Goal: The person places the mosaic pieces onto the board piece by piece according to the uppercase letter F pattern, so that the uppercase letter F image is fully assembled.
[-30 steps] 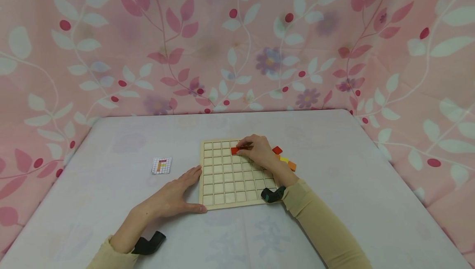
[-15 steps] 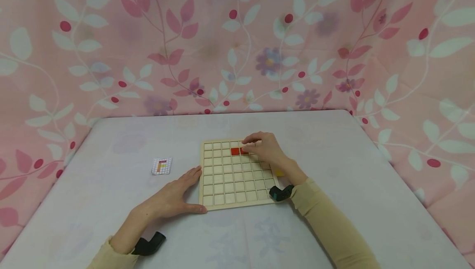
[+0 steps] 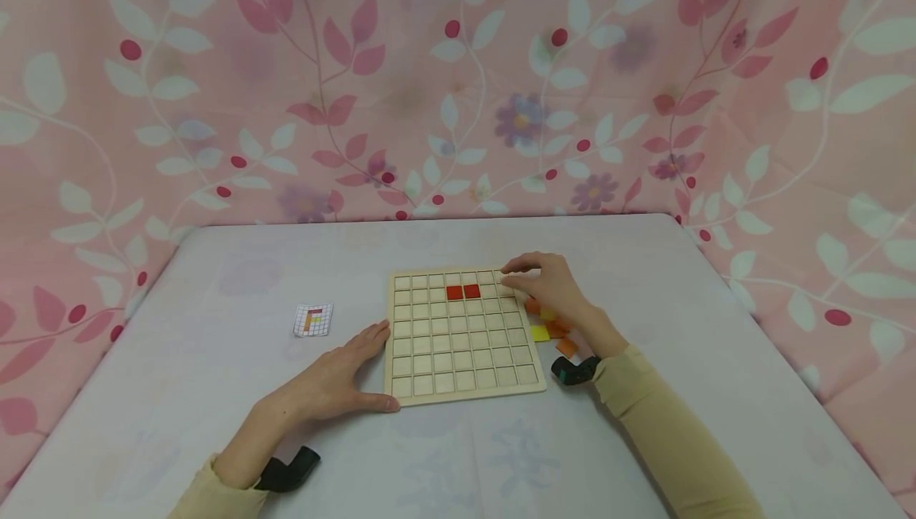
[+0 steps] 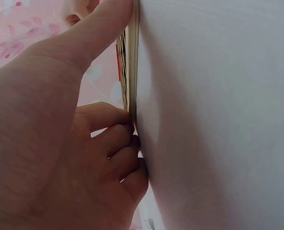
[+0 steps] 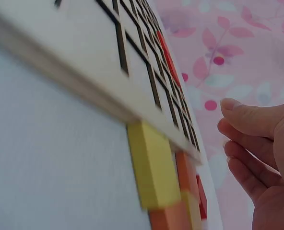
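Note:
A wooden grid board lies flat on the table, with two red square tiles side by side in its second row from the back. My left hand rests along the board's left edge, thumb at the near corner and fingers farther up the side. Over the board's far right corner hovers my right hand, its fingers loosely bent and nothing between them. In the right wrist view that hand is apart from the board. Yellow and orange tiles, among them a yellow tile, lie against the board's right edge, partly under the right hand.
A small paper card with a coloured grid pattern lies left of the board. An orange tile lies nearest the front of the loose pile. Behind the white-covered table hangs a pink floral curtain.
My right hand has let go of the second red tile, which now sits in a cell beside the first, and has moved right toward the loose tiles. My left hand has stayed put.

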The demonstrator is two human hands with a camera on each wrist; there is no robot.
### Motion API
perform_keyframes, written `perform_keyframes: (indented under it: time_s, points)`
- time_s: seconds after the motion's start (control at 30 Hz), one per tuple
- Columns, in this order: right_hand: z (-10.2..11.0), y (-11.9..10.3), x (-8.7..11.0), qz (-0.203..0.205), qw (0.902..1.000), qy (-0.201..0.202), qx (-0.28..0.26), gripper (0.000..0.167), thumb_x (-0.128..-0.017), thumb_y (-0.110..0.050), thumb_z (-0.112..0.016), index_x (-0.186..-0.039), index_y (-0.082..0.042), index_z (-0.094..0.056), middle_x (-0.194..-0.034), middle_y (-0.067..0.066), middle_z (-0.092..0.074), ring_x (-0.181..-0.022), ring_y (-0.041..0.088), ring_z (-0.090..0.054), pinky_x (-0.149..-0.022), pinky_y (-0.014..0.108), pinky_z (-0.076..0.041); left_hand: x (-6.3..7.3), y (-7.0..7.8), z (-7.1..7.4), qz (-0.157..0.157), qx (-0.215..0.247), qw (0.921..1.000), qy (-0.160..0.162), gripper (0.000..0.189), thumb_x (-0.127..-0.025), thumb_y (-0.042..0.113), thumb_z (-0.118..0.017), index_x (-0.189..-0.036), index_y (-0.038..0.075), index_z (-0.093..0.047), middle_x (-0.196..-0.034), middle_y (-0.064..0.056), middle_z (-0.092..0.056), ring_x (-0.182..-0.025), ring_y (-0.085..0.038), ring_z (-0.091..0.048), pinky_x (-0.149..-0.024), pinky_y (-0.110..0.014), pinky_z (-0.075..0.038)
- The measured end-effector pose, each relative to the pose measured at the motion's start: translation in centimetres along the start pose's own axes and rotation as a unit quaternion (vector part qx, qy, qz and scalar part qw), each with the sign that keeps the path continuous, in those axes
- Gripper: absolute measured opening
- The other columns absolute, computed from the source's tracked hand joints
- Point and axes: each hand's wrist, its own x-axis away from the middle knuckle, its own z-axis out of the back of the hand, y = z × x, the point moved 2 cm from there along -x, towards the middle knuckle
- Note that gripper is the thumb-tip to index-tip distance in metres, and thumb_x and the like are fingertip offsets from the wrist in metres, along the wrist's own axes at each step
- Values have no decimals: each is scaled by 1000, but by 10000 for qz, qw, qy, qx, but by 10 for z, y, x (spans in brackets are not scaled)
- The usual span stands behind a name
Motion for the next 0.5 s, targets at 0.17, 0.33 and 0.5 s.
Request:
perform_keyframes:
  time_s: [0.17,0.33,0.5]
  points:
    - [13,9,5,-222,9996,14,161,19,-89,-30,-77,-103,-17,-77,-110,0,-72,-108,23,-59,-95,43,-50,-1,1,0,-8,-5,10000,7,118,-72,69,-76,-158,6,-27,-167,-7,-20,-153,-34,-19,-119,-58,-26]
    - [23,19,9,-314,9990,5,310,21,-89,-34,-76,-103,-19,-77,-108,-2,-72,-108,21,-58,-96,43,-48,0,1,0,-13,-7,10000,18,118,-72,69,-77,-158,5,-27,-167,-8,-20,-153,-34,-19,-118,-58,-26]
    - [32,28,13,-286,9993,-48,242,22,-90,-33,-76,-105,-17,-77,-107,-2,-71,-107,19,-59,-92,40,-49,0,2,0,-31,-1,10000,29,117,-72,67,-78,-157,5,-28,-167,-7,-21,-153,-34,-19,-119,-57,-26]
